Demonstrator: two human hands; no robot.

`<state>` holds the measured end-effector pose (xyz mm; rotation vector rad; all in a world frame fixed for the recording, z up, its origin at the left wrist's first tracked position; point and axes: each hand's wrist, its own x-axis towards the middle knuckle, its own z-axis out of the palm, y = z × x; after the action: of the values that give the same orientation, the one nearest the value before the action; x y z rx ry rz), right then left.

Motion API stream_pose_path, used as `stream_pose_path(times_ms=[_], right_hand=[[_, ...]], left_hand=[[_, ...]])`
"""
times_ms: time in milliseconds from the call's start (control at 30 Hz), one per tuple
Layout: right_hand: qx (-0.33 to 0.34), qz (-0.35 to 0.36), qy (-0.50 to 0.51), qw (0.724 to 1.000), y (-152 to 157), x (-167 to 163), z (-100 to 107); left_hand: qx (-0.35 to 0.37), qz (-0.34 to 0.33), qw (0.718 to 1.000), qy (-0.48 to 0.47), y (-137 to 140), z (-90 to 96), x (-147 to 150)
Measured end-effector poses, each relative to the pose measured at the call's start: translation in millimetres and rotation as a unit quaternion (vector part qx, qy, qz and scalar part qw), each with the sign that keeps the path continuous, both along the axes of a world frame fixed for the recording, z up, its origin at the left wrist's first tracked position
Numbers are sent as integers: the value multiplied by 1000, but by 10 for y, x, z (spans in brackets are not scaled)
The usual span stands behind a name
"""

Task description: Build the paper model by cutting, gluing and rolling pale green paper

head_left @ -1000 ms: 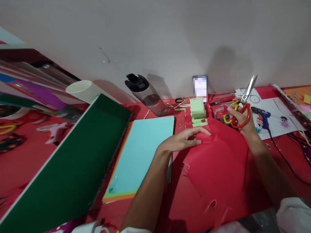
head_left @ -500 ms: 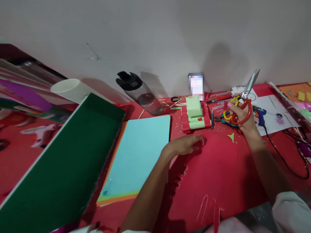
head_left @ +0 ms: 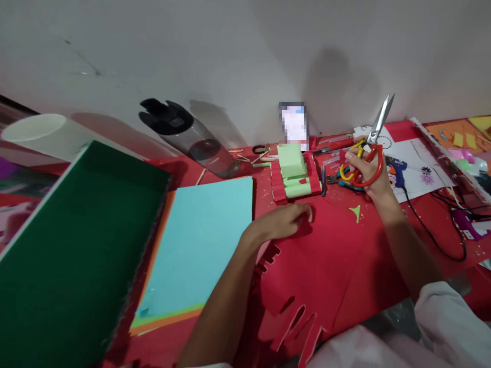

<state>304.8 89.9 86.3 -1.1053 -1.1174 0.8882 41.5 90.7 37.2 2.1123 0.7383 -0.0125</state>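
My right hand (head_left: 370, 168) is closed around a pair of scissors (head_left: 378, 122) with red and yellow handles, one loop of each colour. The blades point up towards the wall and stand slightly apart. My left hand (head_left: 282, 220) has its fingers curled at the upper left of a sheet of red paper (head_left: 314, 260); the contact beneath the fingers is partly hidden. Notches show along the paper's left side, and cut slots and strips at its lower edge. Just beyond my left hand lies a small red and light-green paper-covered piece (head_left: 295, 176).
Blue paper (head_left: 207, 240) tops a coloured stack at left, beside a dark green board (head_left: 76, 255). A water bottle (head_left: 195, 143), a leaning phone (head_left: 294, 125) and pliers (head_left: 347, 183) are behind. A blue glue gun (head_left: 397, 171) with its cord lies at right.
The view has shifted, so most things appear further left and slightly higher. The red paper has turned a little, and its cut lower edge shows more clearly. The scissors remain in my right hand.
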Motion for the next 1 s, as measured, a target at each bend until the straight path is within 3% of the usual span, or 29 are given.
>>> stream_pose_path(times_ms=[200,533,667,800,900,1000], right_hand=[[10,2,13,1000,5,-13,-7],[11,12,15,1000,0,-34,-18],[2,24,-8,1000,-2,-51,-38],[-9,31,-32,999,-22,-79,-29],[-16,39,-41,998,-40,-96,-8],[-21,44,-41,998,-47,-100,4]], left_hand=[[7,-9,999,34,-95,-175,146],[109,26,988,-110,-258,-272,466],[173,72,971,-148,-222,-170,434],[269,170,937,-144,-90,-89,294],[349,223,905,-96,15,-134,182],[379,230,895,-51,63,-221,126]])
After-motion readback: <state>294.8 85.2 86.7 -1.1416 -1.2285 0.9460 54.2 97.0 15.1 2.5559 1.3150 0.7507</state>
